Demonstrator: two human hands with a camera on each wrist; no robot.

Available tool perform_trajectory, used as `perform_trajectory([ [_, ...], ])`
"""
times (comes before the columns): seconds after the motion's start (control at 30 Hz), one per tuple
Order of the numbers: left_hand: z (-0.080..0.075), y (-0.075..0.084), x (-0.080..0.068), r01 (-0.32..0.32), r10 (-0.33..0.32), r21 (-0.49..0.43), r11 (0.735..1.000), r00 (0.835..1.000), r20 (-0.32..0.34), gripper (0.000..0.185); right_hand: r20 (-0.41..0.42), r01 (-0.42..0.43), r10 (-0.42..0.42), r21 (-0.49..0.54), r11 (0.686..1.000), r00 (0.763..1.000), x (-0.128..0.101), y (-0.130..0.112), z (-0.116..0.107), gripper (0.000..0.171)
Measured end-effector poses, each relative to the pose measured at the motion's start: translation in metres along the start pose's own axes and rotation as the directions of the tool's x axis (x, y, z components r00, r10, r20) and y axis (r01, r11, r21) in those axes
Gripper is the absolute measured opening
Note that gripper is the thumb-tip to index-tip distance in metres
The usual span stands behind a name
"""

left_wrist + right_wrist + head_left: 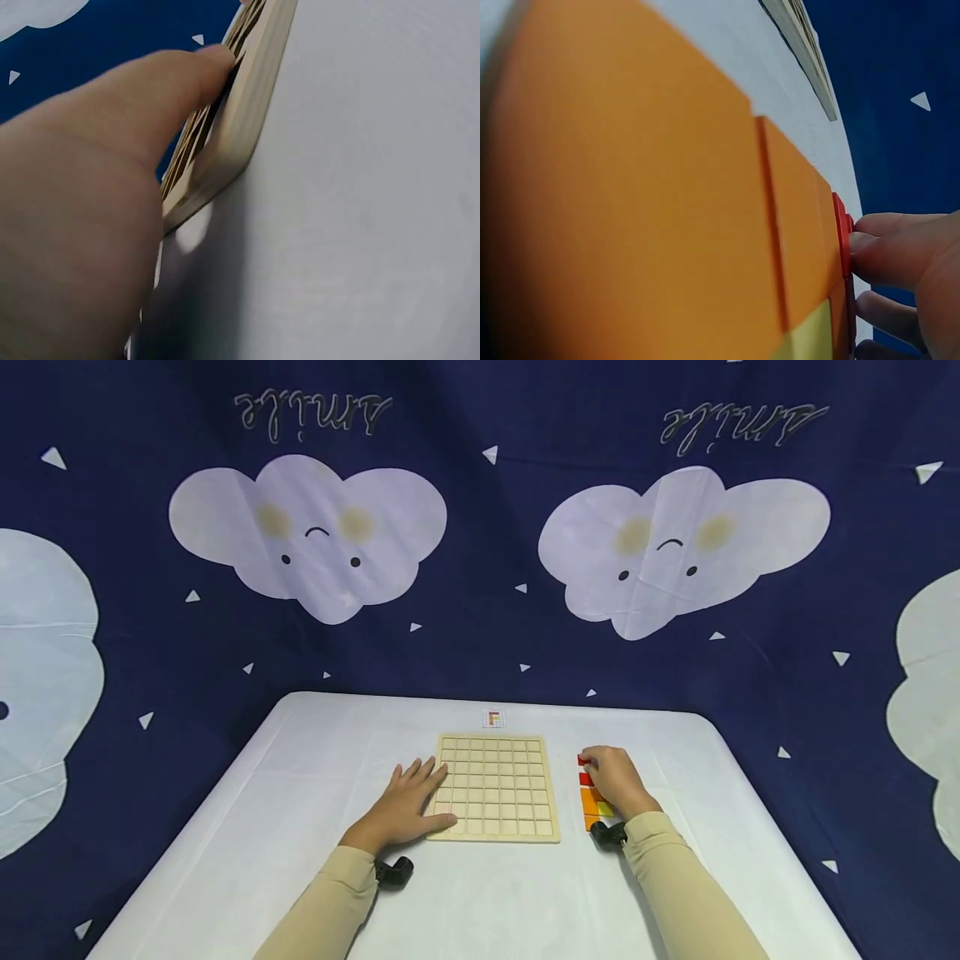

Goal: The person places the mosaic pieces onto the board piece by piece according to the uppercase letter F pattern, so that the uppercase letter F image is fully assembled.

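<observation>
A square wooden grid board [495, 787] lies flat in the middle of the white table [300, 793], its cells bare. My left hand [408, 802] rests flat with spread fingers on the board's left edge; in the left wrist view the thumb [180, 75] touches the board's rim [255, 127]. To the right of the board runs a short column of coloured blocks: red [583, 762] at the far end, orange [588, 802] and yellow-green [605, 810] nearer. My right hand [611, 779] covers part of the column, and its fingertips [889, 244] pinch the far red block [843, 232].
A small pattern card [492, 719] lies just beyond the board's far edge. A dark blue cloth with white clouds [675, 543] hangs behind and around the table. Black wrist straps [393, 872] sit at both sleeves.
</observation>
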State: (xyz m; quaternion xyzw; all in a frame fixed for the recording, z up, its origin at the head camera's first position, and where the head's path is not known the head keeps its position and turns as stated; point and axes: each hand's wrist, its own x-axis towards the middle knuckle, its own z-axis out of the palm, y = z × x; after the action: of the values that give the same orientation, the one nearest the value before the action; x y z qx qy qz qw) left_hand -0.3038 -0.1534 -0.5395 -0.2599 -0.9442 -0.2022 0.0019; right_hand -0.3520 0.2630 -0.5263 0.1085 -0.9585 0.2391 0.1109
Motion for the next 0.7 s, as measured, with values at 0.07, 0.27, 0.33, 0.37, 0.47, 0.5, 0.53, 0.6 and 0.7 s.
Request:
perform_trajectory([
  [0.07, 0.0018, -0.0008, -0.0003, -0.003, 0.003, 0.030, 1.000, 1.000, 0.010, 0.098, 0.001, -0.007, 0.007, -0.001, 1.000, 1.000, 0.0000, -0.0003, 0.0000, 0.019],
  [0.27, 0.0048, -0.0014, -0.0004, -0.022, 0.023, 0.056, 0.998, 1.000, -0.014, 0.096, -0.006, -0.020, 0.020, 0.002, 1.000, 1.000, 0.0030, -0.0010, -0.0010, 0.019],
  [0.33, 0.0058, -0.0016, -0.0001, -0.025, 0.027, 0.067, 0.997, 1.000, -0.017, 0.095, -0.003, -0.023, 0.023, 0.004, 1.000, 1.000, 0.0042, -0.0007, -0.0005, 0.018],
  [0.37, 0.0061, -0.0015, 0.0001, -0.025, 0.026, 0.073, 0.997, 1.000, -0.016, 0.095, -0.002, -0.023, 0.023, 0.004, 1.000, 1.000, 0.0047, -0.0006, 0.0000, 0.018],
  [0.47, 0.0073, -0.0015, 0.0003, -0.024, 0.025, 0.087, 0.996, 1.000, -0.015, 0.095, -0.009, -0.021, 0.021, 0.007, 1.000, 1.000, 0.0054, -0.0011, 0.0013, 0.017],
  [0.5, 0.0075, -0.0013, 0.0003, -0.022, 0.023, 0.090, 0.996, 1.000, -0.013, 0.095, -0.016, -0.016, 0.016, 0.007, 1.000, 1.000, 0.0054, -0.0016, 0.0017, 0.016],
  [0.53, 0.0078, -0.0011, 0.0004, -0.020, 0.022, 0.093, 0.995, 1.000, -0.014, 0.095, -0.026, -0.005, 0.006, 0.006, 1.000, 1.000, 0.0055, -0.0022, 0.0021, 0.016],
  [0.6, 0.0081, -0.0010, 0.0006, -0.015, 0.016, 0.099, 0.995, 1.000, -0.011, 0.095, -0.051, 0.021, -0.021, 0.003, 1.000, 0.998, 0.0059, -0.0040, 0.0029, 0.014],
  [0.7, 0.0081, -0.0016, 0.0006, -0.012, 0.013, 0.106, 0.994, 1.000, -0.011, 0.095, -0.083, 0.071, -0.071, 0.005, 0.997, 0.994, 0.0076, -0.0089, 0.0041, 0.014],
])
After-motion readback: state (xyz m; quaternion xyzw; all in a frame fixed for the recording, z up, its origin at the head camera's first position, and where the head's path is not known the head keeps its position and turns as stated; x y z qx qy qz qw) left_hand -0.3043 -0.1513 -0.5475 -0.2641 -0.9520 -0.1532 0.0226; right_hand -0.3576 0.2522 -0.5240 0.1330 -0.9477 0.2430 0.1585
